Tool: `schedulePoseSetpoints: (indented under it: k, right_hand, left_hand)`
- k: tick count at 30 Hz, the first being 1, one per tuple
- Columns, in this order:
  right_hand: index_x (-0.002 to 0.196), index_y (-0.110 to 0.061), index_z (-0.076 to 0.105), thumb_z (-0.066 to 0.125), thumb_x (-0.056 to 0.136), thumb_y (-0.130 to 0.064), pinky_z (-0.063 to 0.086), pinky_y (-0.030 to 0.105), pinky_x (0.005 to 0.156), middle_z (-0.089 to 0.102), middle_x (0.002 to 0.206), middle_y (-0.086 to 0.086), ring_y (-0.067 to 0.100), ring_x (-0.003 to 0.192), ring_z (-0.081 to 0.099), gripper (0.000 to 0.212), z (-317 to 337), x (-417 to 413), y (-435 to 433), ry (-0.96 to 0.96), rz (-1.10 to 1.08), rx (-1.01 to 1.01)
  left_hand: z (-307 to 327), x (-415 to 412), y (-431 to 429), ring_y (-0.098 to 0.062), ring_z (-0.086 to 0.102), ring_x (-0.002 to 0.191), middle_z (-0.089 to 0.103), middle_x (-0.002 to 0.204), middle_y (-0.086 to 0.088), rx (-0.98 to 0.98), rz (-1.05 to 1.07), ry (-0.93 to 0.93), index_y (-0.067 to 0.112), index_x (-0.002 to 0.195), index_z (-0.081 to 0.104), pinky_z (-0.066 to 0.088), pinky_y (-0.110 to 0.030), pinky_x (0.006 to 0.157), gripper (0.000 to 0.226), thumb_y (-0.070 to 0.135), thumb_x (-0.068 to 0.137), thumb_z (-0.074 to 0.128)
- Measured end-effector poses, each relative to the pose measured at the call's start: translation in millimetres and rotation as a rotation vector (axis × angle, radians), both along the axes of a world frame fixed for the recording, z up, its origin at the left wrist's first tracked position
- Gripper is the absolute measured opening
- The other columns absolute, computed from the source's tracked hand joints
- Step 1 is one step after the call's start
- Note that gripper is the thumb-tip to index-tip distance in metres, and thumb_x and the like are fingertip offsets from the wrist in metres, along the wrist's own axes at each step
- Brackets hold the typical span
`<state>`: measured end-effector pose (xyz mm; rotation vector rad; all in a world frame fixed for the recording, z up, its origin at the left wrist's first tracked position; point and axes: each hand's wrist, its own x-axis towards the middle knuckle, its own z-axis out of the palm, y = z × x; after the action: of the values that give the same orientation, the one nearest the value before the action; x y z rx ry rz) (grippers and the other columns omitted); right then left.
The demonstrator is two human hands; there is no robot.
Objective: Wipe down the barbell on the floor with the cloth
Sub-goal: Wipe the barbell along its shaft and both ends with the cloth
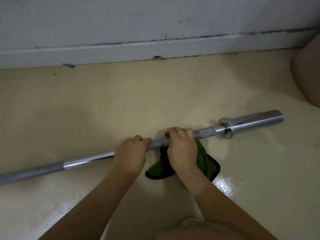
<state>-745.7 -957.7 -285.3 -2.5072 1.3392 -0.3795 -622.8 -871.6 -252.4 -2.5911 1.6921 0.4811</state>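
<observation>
The barbell (86, 160) lies on the floor (103, 101) from 8 to 2 o'clock, the right hand (181, 148) with its grip curled round the cloth (204, 158) on the shaft to rub it, the left hand (129, 153) clasping bare steel alongside, likely steadying.

Left hand (129, 155) and right hand (181, 149) are recorded bare; both forearms (225, 205) are seen uncovered to the lower frame edge. A bare knee (199, 229) is noted below.
</observation>
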Motion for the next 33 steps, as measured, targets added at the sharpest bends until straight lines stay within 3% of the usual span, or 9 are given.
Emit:
schedulePoseSetpoints:
  k: [4,8,11,14,18,22,27,30,33]
  right_hand:
    - [0.115,-0.013,0.063,0.059,0.066,-0.001,0.052,0.034,0.071,0.068,0.11,0.005,0.03,0.088,0.057,0.05,-2.9,-29.5,-30.7,0.091,0.266,-0.095]
    - [0.115,-0.009,0.063,0.033,0.074,-0.009,0.036,0.032,0.092,0.066,0.117,0.009,0.036,0.103,0.06,0.051,-8.4,-55.2,-76.0,0.091,-0.15,-0.129]
    - [0.108,-0.005,0.067,0.049,0.076,-0.005,0.043,0.035,0.089,0.068,0.113,0.011,0.034,0.095,0.062,0.036,-7.1,5.2,-38.9,0.03,-0.13,-0.033]
    - [0.114,-0.008,0.065,0.055,0.081,-0.012,0.042,0.029,0.09,0.067,0.117,0.009,0.027,0.095,0.062,0.035,0.9,29.5,-12.4,0.001,0.155,-0.015]
    - [0.119,-0.016,0.059,0.052,0.078,-0.003,0.05,0.036,0.08,0.065,0.116,0.007,0.03,0.089,0.059,0.043,39.8,10.5,-45.7,0.415,0.31,-0.01]
    - [0.116,-0.017,0.064,0.043,0.094,-0.014,0.049,0.026,0.071,0.068,0.106,0.008,0.024,0.089,0.064,0.031,87.2,-14.7,-71.6,0.393,-0.179,0.151]
    - [0.116,-0.018,0.065,0.047,0.094,-0.017,0.05,0.033,0.076,0.066,0.105,0.01,0.028,0.088,0.063,0.028,93.1,-52.5,-53.8,0.371,-0.183,0.039]
    - [0.11,-0.012,0.065,0.056,0.088,-0.011,0.052,0.035,0.063,0.057,0.102,0.014,0.029,0.073,0.059,0.024,67.8,-61.9,-66.9,0.362,-0.15,-0.041]
    - [0.099,-0.005,0.065,0.065,0.076,-0.002,0.049,0.029,0.054,0.057,0.108,0.017,0.029,0.068,0.061,0.023,43.6,-56.1,-88.5,0.424,-0.034,-0.065]
  left_hand:
    - [-0.2,18.2,-11.6,-0.026,0.059,0.091,0.062,0.102,-0.004,0.017,-0.052,0.056,0.031,0.124,0.054,0.047,-0.035,0.07,0.049,0.005,0.083,0.048]
    - [-8.4,33.5,-20.4,-0.026,0.051,0.102,0.057,0.114,-0.008,0.023,-0.063,0.103,0.022,0.127,0.052,0.043,-0.034,0.08,0.049,0.003,0.082,0.045]
    - [-7.3,14.0,-24.8,-0.029,0.035,0.123,0.035,0.14,-0.011,-0.106,-0.072,0.136,0.018,0.138,0.039,0.039,-0.038,0.096,0.058,0.004,0.083,0.05]
    - [-10.3,-6.1,-27.7,-0.026,0.037,0.127,0.04,0.14,-0.011,-0.211,-0.119,0.17,0.01,0.137,0.036,0.034,-0.034,0.105,0.055,0.013,0.085,0.054]
    - [-13.3,11.8,-27.6,-0.022,0.04,0.121,0.046,0.131,-0.004,-0.22,-0.111,0.249,0.015,0.129,0.044,0.044,-0.033,0.089,0.042,0.015,0.088,0.052]
    - [-1.8,22.3,-30.5,-0.025,0.044,0.112,0.052,0.117,-0.005,-0.201,-0.191,0.256,0.014,0.115,0.052,0.044,-0.036,0.084,0.034,0.012,0.081,0.059]
    - [-7.9,30.4,-36.7,-0.035,0.06,0.068,0.063,0.072,-0.014,-0.23,-0.22,0.288,0.006,0.078,0.066,0.053,-0.04,0.049,0.033,-0.011,0.05,0.07]
    - [-11.6,28.1,-44.6,-0.033,0.061,0.064,0.066,0.07,-0.014,-0.19,-0.168,0.245,0.007,0.081,0.068,0.054,-0.039,0.05,0.036,-0.012,0.05,0.071]
    - [-17.3,24.7,-49.6,-0.035,0.065,0.076,0.07,0.086,-0.015,-0.166,-0.105,0.175,0.008,0.1,0.067,0.054,-0.04,0.065,0.039,-0.009,0.065,0.066]
